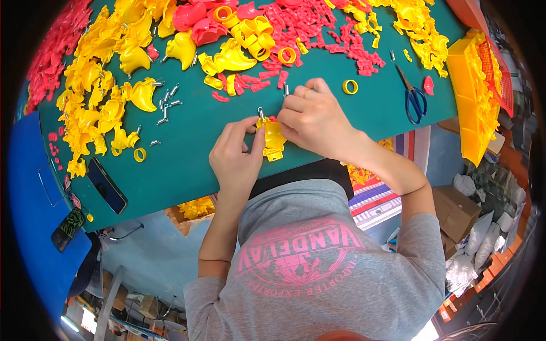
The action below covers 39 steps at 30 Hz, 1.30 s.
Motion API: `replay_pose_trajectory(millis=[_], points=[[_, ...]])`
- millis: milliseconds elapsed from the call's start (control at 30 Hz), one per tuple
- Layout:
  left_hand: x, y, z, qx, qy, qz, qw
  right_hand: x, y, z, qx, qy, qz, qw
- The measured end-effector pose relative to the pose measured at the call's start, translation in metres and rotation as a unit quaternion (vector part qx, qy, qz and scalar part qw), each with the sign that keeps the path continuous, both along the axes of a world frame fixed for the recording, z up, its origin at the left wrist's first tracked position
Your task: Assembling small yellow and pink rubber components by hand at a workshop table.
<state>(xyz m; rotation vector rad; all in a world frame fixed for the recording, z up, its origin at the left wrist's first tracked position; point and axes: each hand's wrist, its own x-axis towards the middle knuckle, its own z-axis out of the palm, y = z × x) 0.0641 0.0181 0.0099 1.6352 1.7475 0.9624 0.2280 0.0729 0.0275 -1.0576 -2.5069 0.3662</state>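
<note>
My left hand (236, 149) pinches a yellow plastic shell part (274, 142) by its left side, near the table's front edge. A small metal spring (260, 112) stands up from the shell's top corner beside my left fingertips. My right hand (316, 119) is closed at the shell's right edge, and its fingers hide that side. A bit of red plastic (273, 119) shows on the shell's top edge between the hands. Another metal spring (286, 90) is just beyond my right fingers; whether they touch it I cannot tell.
Yellow shells (91, 85) heap at the left, with loose springs (165, 105) beside them. Red pieces (296, 25) and yellow rings (253, 37) lie at the back. Scissors (414, 99) and a yellow bin (463, 94) are at the right. A phone (107, 186) lies at the front left.
</note>
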Motion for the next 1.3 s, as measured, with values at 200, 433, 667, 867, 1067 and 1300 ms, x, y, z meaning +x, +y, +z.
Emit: replay_pose_trajectory(millis=[200, 433, 667, 867, 1067, 1300], points=[[0.003, 0.001, 0.005, -0.002, 0.002, -0.004, 1.000, 0.005, 0.000, 0.001, -0.021, -0.007, 0.046, 0.999], [-0.005, -0.007, 0.007, -0.018, -0.045, -0.016, 0.999, 0.040, 0.035, 0.013, -0.130, 0.143, -0.043, 0.980], [-0.009, -0.033, 0.018, -0.076, -0.089, -0.071, 0.991, 0.131, 0.144, 0.006, -0.011, 0.141, -0.335, 0.931], [-0.017, -0.020, 0.011, -0.046, -0.084, -0.036, 0.995, 0.089, 0.170, 0.004, 0.016, 0.106, -0.151, 0.983], [-0.023, -0.018, 0.006, -0.058, -0.116, -0.023, 0.991, 0.050, 0.198, -0.011, 0.117, -0.072, -0.284, 0.949], [-0.022, -0.018, 0.006, -0.062, -0.138, -0.023, 0.988, 0.051, 0.193, -0.009, 0.017, 0.072, -0.232, 0.970]])
